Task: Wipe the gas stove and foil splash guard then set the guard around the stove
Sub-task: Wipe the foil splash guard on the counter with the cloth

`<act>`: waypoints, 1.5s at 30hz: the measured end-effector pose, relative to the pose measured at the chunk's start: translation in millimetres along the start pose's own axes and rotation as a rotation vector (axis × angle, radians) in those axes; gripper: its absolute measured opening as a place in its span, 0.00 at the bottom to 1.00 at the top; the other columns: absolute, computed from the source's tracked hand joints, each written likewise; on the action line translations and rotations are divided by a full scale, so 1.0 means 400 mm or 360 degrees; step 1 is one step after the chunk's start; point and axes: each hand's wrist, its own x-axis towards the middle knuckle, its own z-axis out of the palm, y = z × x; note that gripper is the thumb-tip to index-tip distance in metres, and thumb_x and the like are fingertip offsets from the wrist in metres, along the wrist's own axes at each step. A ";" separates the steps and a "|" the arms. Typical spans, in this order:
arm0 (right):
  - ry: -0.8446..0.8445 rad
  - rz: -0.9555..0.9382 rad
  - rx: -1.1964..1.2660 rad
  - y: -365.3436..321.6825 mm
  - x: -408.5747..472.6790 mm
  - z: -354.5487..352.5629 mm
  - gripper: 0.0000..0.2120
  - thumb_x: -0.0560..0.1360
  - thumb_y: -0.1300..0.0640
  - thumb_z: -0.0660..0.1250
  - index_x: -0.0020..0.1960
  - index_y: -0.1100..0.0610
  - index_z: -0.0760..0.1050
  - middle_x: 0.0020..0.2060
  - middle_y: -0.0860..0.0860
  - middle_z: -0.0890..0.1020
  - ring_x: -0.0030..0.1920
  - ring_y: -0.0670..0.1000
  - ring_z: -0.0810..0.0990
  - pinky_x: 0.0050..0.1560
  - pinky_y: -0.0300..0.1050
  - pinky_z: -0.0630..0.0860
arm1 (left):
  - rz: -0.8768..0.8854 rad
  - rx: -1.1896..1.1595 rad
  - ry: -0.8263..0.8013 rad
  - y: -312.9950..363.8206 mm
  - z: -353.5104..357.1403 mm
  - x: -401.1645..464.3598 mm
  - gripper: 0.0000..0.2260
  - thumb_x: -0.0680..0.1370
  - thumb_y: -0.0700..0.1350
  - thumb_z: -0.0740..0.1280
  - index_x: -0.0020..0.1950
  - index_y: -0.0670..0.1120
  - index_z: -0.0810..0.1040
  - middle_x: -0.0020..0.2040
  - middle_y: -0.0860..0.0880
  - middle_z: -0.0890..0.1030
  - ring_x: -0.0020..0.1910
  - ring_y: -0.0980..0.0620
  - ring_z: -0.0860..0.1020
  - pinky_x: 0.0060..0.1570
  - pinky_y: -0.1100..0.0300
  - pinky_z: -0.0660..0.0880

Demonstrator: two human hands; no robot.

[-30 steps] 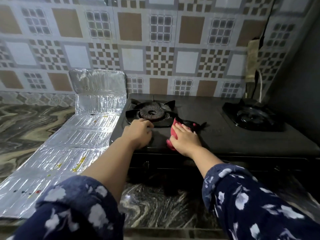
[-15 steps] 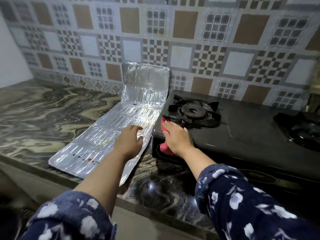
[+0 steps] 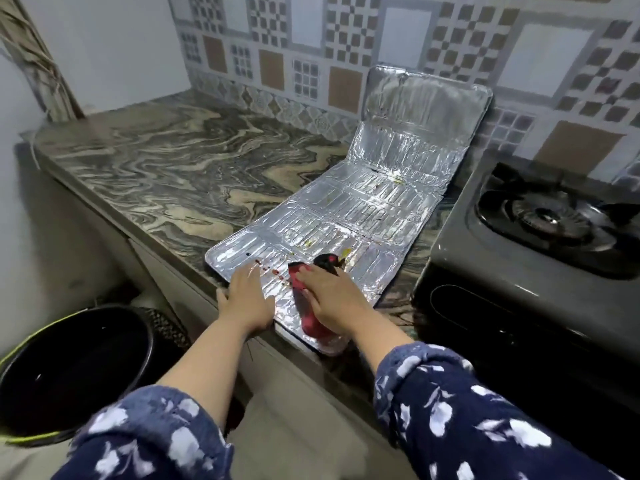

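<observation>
The foil splash guard point(image 3: 360, 209) lies unfolded on the marble counter, its far panel leaning up against the tiled wall. Red and yellow spots dot its near panels. My right hand point(image 3: 332, 299) presses a red and black cloth point(image 3: 304, 306) flat onto the guard's near panel. My left hand point(image 3: 246, 299) rests palm down, fingers spread, on the guard's near left corner at the counter's front edge. The black gas stove point(image 3: 512, 271) stands to the right of the guard, with one burner point(image 3: 550, 218) showing.
The marble counter point(image 3: 166, 168) stretches left to a white wall. A black bucket point(image 3: 72, 368) with a yellow-green rim stands on the floor below the counter at the lower left. The patterned tile wall point(image 3: 346, 46) backs the counter.
My right hand has carried the cloth off the stove's front left corner onto the foil guard. My left hand has slid down to the guard's near corner. The view has swung left.
</observation>
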 end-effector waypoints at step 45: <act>-0.0072 0.0130 -0.0078 -0.004 0.306 0.150 0.24 0.81 0.42 0.42 0.76 0.40 0.50 0.78 0.51 0.44 0.78 0.56 0.40 0.75 0.57 0.39 | -0.0079 0.0032 0.0335 -0.135 0.023 0.148 0.24 0.80 0.48 0.51 0.76 0.47 0.55 0.79 0.48 0.54 0.77 0.52 0.51 0.75 0.44 0.46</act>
